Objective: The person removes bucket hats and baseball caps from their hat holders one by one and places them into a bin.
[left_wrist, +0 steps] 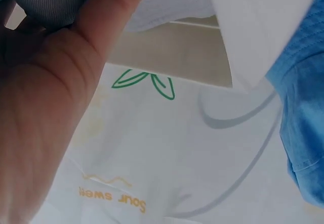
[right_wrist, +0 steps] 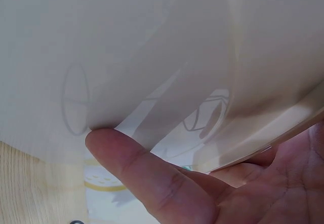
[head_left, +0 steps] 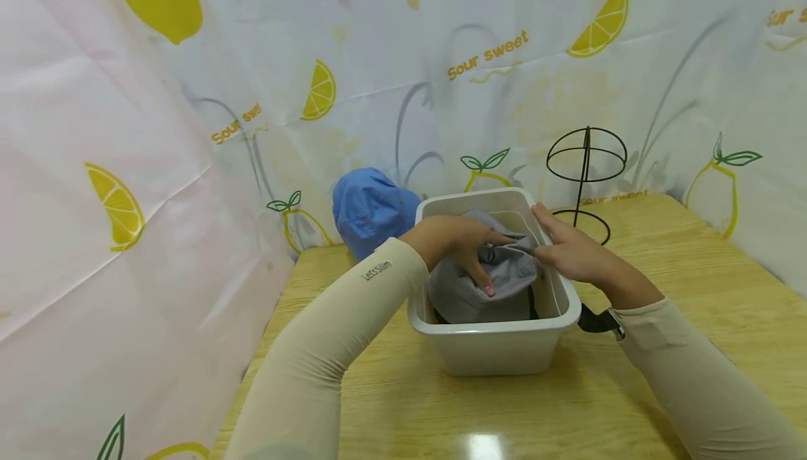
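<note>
A white plastic bin (head_left: 498, 348) stands on the wooden table, with a grey hat (head_left: 463, 295) inside it. My left hand (head_left: 463, 239) reaches over the bin's left side and grips the grey hat, thumb and fingers spread across its folds. In the left wrist view, grey cloth (left_wrist: 50, 1) lies against that hand. At the bin's right rim, my right hand (head_left: 576, 253) holds the wall. The right wrist view has a finger (right_wrist: 147, 168) against the bin's smooth outer side. Part of the hat is hidden by my left hand and the bin's front wall.
A blue hat (head_left: 372, 208) stands behind the bin on the left. To the right at the back is a black wire hat stand (head_left: 581, 180) with a round base. Lemon-printed cloth (head_left: 378, 40) hangs behind and left of the table (head_left: 693, 271).
</note>
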Tool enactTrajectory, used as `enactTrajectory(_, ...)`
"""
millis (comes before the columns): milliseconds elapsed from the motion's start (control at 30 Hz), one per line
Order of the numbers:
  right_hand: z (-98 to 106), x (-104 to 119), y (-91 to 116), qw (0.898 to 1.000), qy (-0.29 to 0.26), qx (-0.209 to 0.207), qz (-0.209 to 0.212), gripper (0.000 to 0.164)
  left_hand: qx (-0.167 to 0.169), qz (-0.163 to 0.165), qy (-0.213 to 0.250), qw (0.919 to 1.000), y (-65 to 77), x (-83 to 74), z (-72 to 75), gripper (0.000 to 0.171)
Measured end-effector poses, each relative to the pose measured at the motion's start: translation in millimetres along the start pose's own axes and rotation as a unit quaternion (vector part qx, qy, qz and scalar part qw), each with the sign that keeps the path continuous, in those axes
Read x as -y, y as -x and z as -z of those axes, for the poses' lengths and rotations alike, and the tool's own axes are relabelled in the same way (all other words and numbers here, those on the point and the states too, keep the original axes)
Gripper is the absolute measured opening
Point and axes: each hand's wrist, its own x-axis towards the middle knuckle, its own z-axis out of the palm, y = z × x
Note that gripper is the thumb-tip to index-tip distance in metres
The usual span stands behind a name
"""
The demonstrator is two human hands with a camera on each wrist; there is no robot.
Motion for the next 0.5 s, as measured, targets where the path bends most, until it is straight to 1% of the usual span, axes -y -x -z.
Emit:
enactTrajectory(100,0,0,0,1.000,-0.002,0.000,0.000,0.084,0.001,0.002,0.004,1.0000,1.0,-0.3,0.1,0.116)
enactTrajectory(200,0,-2,0,1.000,-0.001,0.001,-0.001,0.085,-0.004,-0.009,0.014,0.9999,4.9,0.0,1.4,0.115)
enactTrajectory(267,-1,-2,-1,1.000,-0.001,0.000,-0.001,0.085,-0.011,-0.019,0.021,0.9995,7.2,1.4,2.3,0.115)
enactTrajectory(367,0,-1,-1,1.000,-0.001,0.001,0.001,0.085,-0.024,-0.036,0.012,0.9990,10.4,5.2,4.6,0.115)
enactTrajectory(500,0,0,0,1.000,-0.003,0.002,0.001,0.085,-0.044,-0.043,0.009,0.9981,15.3,13.5,9.2,0.117)
